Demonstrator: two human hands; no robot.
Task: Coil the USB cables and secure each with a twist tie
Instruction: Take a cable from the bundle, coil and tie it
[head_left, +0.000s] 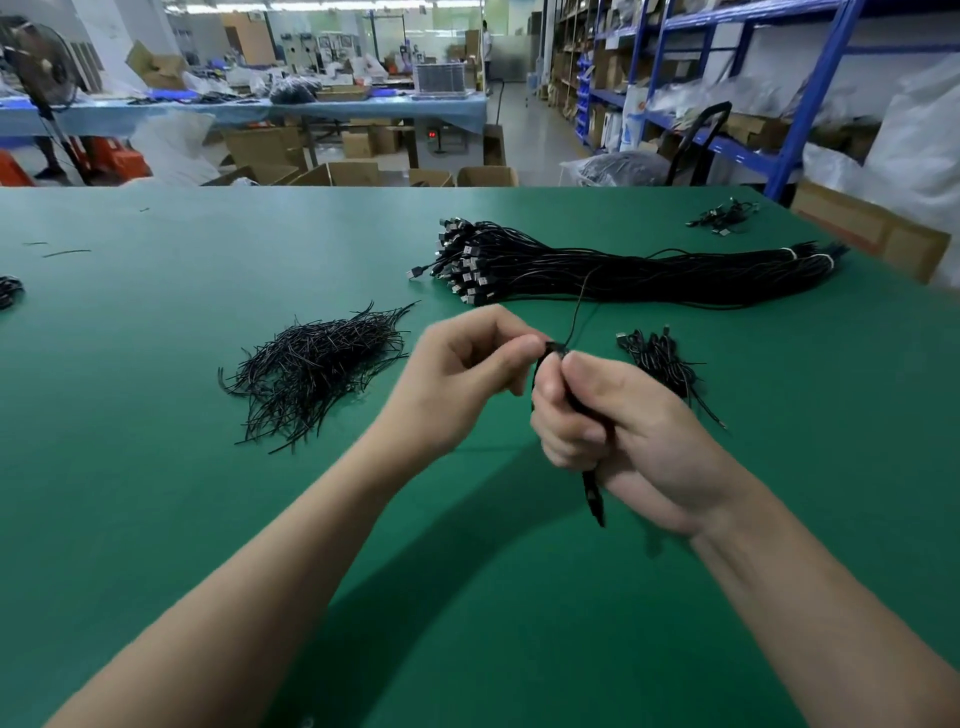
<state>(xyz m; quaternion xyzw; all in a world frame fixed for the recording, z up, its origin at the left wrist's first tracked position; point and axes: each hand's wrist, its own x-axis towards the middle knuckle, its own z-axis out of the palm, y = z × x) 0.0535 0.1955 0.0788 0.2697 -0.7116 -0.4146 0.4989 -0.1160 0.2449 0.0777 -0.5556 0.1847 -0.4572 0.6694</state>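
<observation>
So, the right hand is wrapped tight around a folded-up cable, fist closed, with the cable's lower end poking out under the palm. It's held up in the air in front of the bundle of loose cables, probably so the loops can't spring apart. The left hand pinches at the cable's top with thumb and forefinger, right where a thin strand sticks up toward the bundle. I'd guess that's the tie being twisted shut, but it's too fine to be sure. The spare ties sit in a heap left of the bundle and nearer the person, within easy reach of the left hand. A small pile of what look like finished cables lies just in front of the bundle, on the right-hand side. All on the green worktop.
</observation>
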